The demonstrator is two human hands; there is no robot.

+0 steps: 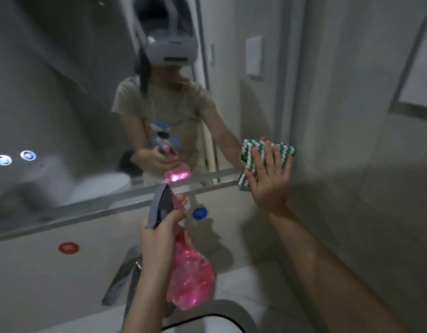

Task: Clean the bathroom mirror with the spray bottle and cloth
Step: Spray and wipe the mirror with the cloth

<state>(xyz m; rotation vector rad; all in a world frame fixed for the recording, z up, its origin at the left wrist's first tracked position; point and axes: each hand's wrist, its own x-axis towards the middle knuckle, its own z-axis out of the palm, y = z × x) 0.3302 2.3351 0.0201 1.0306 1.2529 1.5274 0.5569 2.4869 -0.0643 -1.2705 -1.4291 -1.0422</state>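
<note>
We see our left hand (159,239) gripping the pink spray bottle (191,272) at six o'clock; whether it holds liquid we cannot tell. Our right hand (267,179), fingers flat, presses the green-and-white cloth (255,152) on the mirror (75,104) at three o'clock. The faucet (126,277) below is partly hidden.

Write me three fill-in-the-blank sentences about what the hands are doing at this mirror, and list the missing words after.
1. The left hand grips a ____ spray bottle.
2. The right hand presses a green-and-white cloth flat against the lower right corner of the ____.
3. On the wall below the mirror sit a red round sticker and a ____ one.

Missing words: pink; mirror; blue
</note>
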